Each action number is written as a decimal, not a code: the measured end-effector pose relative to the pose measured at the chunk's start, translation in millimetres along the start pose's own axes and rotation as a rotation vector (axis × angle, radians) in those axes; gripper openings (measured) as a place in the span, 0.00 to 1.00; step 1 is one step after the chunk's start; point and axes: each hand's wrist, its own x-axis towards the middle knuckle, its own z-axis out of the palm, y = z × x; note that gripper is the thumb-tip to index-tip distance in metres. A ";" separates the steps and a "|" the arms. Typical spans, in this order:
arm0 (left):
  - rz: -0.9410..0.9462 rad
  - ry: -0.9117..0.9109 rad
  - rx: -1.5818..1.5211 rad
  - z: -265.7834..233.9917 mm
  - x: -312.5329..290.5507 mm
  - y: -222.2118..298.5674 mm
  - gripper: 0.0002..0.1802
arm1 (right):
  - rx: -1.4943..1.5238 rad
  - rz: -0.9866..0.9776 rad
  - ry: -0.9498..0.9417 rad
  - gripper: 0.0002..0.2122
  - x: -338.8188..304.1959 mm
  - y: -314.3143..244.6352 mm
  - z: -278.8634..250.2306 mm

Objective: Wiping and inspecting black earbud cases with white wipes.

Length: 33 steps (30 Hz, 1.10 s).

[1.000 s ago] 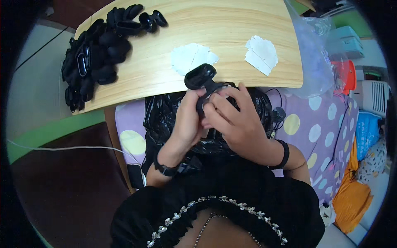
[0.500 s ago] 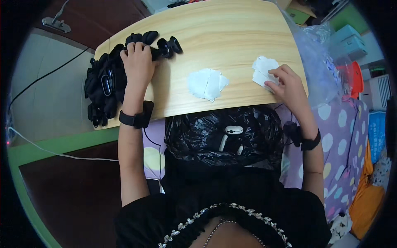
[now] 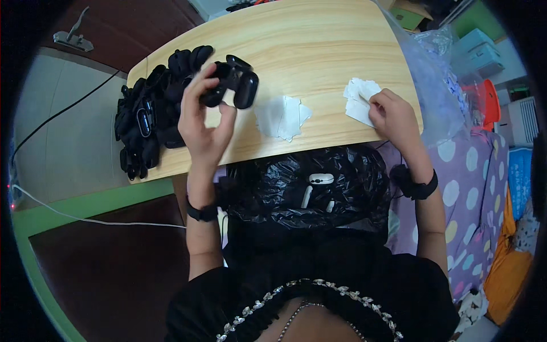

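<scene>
Raised over the left part of the table, my left hand grips a small black case with rounded, glossy parts and its lid apparently hinged open. Motion smears it slightly. A pile of similar black cases lies just left of that hand. My right hand has its thumb and fingers pinched at the edge of a small stack of thin white sheets on the right of the table. One sheet's edge seems lifted at the fingertips. Between my hands lies another patch of white sheets, flat on the wood.
The light wooden table has a curved far edge. On my lap, a black plastic bag bears a white oval piece and two smaller white pieces. Clear plastic wrapping and a purple dotted cloth are at the right.
My left hand has come away from the black pile, moving right and nearer, with a black case in its grip. My right hand's fingers have closed at the white sheets.
</scene>
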 end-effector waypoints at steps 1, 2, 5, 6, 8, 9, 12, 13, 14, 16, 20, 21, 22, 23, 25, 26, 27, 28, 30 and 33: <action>-0.004 0.002 0.001 5.5 -5.4 6.4 0.22 | -0.001 0.019 0.003 0.06 1.1 -2.0 0.5; -0.012 0.028 -0.138 12.7 -11.1 11.8 0.22 | -0.004 0.040 0.006 0.07 1.2 -2.7 1.2; -0.030 0.079 -0.428 26.4 -23.6 24.2 0.21 | 0.028 0.067 0.014 0.07 6.6 0.6 3.0; -0.050 0.050 -0.493 28.5 -25.6 28.3 0.22 | 0.044 0.081 0.021 0.08 7.5 1.9 2.5; -0.088 -0.009 -0.624 32.4 -28.2 38.2 0.23 | 0.058 0.101 0.017 0.08 7.1 3.4 1.8; -0.091 -0.011 -0.632 35.4 -28.9 46.3 0.23 | 0.080 0.114 0.015 0.09 6.2 4.2 1.2; -0.311 0.001 -0.989 42.1 -28.2 69.2 0.22 | 0.121 0.184 0.021 0.09 6.1 3.1 -8.4; -0.313 0.004 -0.988 42.2 -30.6 67.3 0.22 | 0.140 0.242 0.030 0.09 7.4 0.3 -16.5; -0.378 -0.086 -1.175 41.9 -34.8 62.5 0.21 | 0.158 0.299 0.038 0.09 9.2 -2.3 -24.4; -0.507 -0.275 -1.550 40.8 -41.8 54.2 0.21 | 0.171 0.278 0.052 0.09 13.0 -6.7 -40.4; -0.789 -0.370 -2.066 49.3 -50.2 61.4 0.23 | 0.240 -0.212 0.433 0.08 13.9 -68.6 -67.0; -0.791 -0.355 -2.074 50.5 -52.9 62.3 0.23 | 0.243 -0.318 0.512 0.10 7.7 -87.9 -68.3; -0.819 -0.352 -2.059 46.9 -56.3 62.1 0.24 | 0.200 -0.468 0.428 0.12 0.4 -104.5 -65.0; -0.846 -0.346 -2.042 42.5 -59.9 62.2 0.24 | 0.158 -0.620 0.344 0.13 -6.6 -117.3 -61.7; -0.868 -0.367 -2.059 44.3 -56.3 70.3 0.25 | 0.114 -0.701 0.251 0.14 -21.8 -129.1 -57.5; -0.968 -0.222 -1.751 46.9 -52.0 85.4 0.24 | 0.079 -0.779 0.163 0.15 -26.5 -129.4 -53.1; -1.043 -0.072 -1.423 47.2 -49.6 101.3 0.23 | 0.084 -0.785 0.156 0.15 -28.7 -128.3 -47.6; -1.095 0.067 -1.090 47.6 -49.4 108.3 0.23 | 0.111 -0.768 0.153 0.15 -30.9 -126.7 -42.2; -1.046 0.037 -1.254 47.0 -61.1 93.5 0.22 | 0.164 -0.731 0.150 0.15 -34.4 -126.4 -35.7; -0.921 -0.049 -1.575 41.8 -72.9 72.4 0.20 | 0.204 -0.710 0.122 0.15 -35.3 -131.7 -30.5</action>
